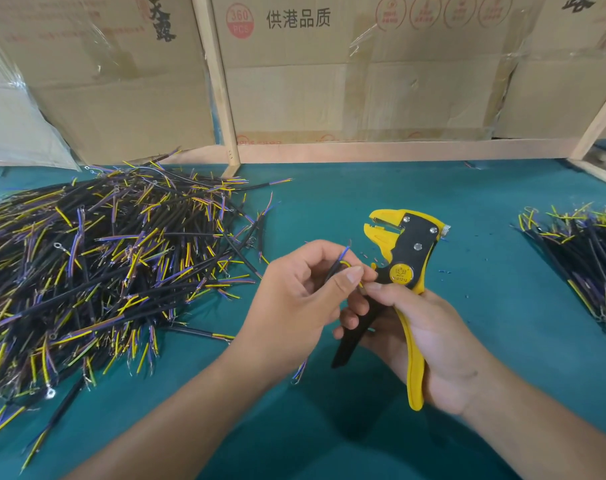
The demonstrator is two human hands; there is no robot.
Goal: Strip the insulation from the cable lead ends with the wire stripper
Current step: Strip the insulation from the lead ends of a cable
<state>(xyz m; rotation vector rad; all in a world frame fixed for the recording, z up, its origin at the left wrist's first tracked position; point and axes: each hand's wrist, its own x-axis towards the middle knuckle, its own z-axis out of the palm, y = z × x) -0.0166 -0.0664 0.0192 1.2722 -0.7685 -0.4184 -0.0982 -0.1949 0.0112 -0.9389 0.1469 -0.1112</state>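
A cable (pixel 336 268) is pinched by the left hand (pixel 294 299) mid-table; the wire stripper (pixel 403 271) is gripped by the right hand (pixel 422 344). Cable piles (pixel 97 271) flank both sides; cardboard boxes (pixel 329 71) wall the far edge.

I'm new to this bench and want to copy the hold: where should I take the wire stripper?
Grip the wire stripper by its two long handles, coming from below and behind as the right hand does. The yellow handle lies in the palm, the fingers curl round the black one, so the head points away, free for the cable.
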